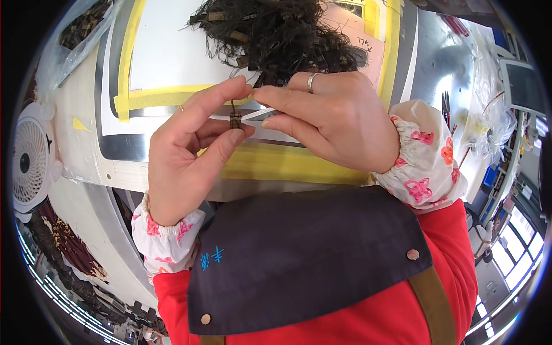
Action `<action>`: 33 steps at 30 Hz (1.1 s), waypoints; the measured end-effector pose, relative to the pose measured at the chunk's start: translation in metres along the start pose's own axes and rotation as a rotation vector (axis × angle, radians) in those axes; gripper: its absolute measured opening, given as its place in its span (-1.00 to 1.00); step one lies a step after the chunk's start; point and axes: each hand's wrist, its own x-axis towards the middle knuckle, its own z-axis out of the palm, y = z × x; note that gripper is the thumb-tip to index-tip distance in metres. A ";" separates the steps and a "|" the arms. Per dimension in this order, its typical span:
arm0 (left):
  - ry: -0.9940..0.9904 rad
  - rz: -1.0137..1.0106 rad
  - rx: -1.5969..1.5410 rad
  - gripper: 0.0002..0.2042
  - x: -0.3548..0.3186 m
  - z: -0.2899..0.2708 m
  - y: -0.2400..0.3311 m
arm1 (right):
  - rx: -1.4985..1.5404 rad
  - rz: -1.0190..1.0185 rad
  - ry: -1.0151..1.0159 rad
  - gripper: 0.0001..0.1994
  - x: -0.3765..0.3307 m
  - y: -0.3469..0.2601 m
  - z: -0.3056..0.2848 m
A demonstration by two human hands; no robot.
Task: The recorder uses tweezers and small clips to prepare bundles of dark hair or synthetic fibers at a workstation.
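Note:
In front of my chest, both hands meet above the near edge of the work surface. My left hand [192, 135] pinches a small dark brown part [236, 121] between thumb and fingers, and a thin dark stem stands up from it. My right hand [336, 118], with a ring on one finger, comes in from the right. Its index fingertip is close to the left index fingertip, and its thumb is bent below. A pale, thin sliver runs between the right fingers toward the part; I cannot tell what it is. Beyond the hands lies a tangled pile of black wired parts [282, 37].
Yellow tape [287, 164] borders the work surface. A white round fan [34, 155] stands at the left, below a clear bag of brown parts [86, 26]. Dark tweezers [445, 106] and crumpled clear plastic [491, 129] lie at the right, near a grey-framed screen [526, 86].

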 end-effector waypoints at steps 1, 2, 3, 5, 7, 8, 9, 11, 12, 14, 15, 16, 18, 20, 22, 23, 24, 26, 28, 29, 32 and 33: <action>0.001 0.000 0.000 -0.55 0.000 0.000 0.000 | 0.000 -0.003 -0.002 -0.73 0.000 0.000 0.000; 0.000 -0.003 0.002 -0.55 0.000 0.001 0.000 | -0.002 -0.003 -0.004 -0.73 0.000 0.000 0.001; 0.000 -0.006 0.005 -0.54 0.000 0.001 -0.001 | -0.003 -0.001 -0.004 -0.73 0.000 0.000 0.002; 0.003 -0.003 0.008 -0.54 0.000 0.003 -0.001 | -0.002 0.007 -0.018 -0.73 0.000 -0.001 0.001; 0.008 0.001 0.013 -0.54 0.000 0.003 0.000 | 0.012 0.000 -0.020 -0.73 0.000 -0.001 0.002; 0.005 0.000 0.018 -0.54 0.000 0.003 -0.001 | 0.025 -0.006 -0.024 -0.72 0.000 0.000 0.002; 0.002 -0.001 0.022 -0.54 0.001 0.002 -0.002 | 0.025 -0.004 -0.025 -0.72 0.000 -0.001 0.003; 0.001 -0.011 0.020 -0.53 0.002 0.002 -0.002 | -0.118 -0.032 -0.028 -0.72 0.002 -0.004 0.002; 0.000 -0.019 0.019 -0.53 0.002 0.002 -0.001 | -0.117 -0.033 -0.028 -0.72 0.002 -0.004 0.003; 0.007 -0.025 0.013 -0.53 0.002 0.003 0.001 | -0.168 -0.085 0.008 -0.71 0.001 -0.003 0.005; 0.013 -0.030 0.007 -0.53 0.002 0.004 0.001 | -0.167 -0.085 0.007 -0.71 0.001 -0.003 0.004; 0.013 -0.031 0.006 -0.53 0.002 0.004 0.001 | -0.156 -0.085 0.021 -0.71 0.001 -0.003 0.004; 0.016 -0.022 -0.010 -0.53 0.003 0.003 -0.001 | -0.146 -0.084 0.034 -0.70 0.000 -0.002 0.005; 0.006 -0.021 -0.015 -0.53 0.004 0.003 -0.002 | -0.107 -0.064 0.038 -0.69 -0.002 -0.001 0.005; -0.006 -0.019 -0.019 -0.53 0.004 0.004 -0.001 | -0.116 -0.079 0.030 -0.69 -0.002 0.000 0.005; -0.005 -0.026 -0.022 -0.53 0.004 0.004 -0.001 | -0.125 -0.094 0.022 -0.69 -0.002 0.000 0.005; -0.003 -0.033 -0.026 -0.54 0.004 0.004 -0.001 | -0.123 -0.093 0.021 -0.69 -0.001 0.001 0.005; -0.006 -0.037 -0.017 -0.53 0.004 0.004 -0.002 | -0.149 -0.104 0.003 -0.69 -0.001 0.002 0.005; -0.011 -0.037 -0.007 -0.53 0.005 0.004 -0.002 | -0.120 -0.116 0.029 -0.68 -0.002 0.002 0.005; 0.001 -0.015 0.003 -0.52 0.005 0.004 -0.003 | -0.088 -0.133 0.054 -0.68 -0.002 0.003 0.006; 0.018 -0.018 0.005 -0.49 0.003 0.006 0.001 | -0.224 -0.215 0.161 -0.70 0.002 0.015 -0.002; 0.021 -0.044 -0.002 -0.48 0.003 0.007 0.002 | -0.224 -0.214 0.160 -0.70 0.002 0.016 -0.002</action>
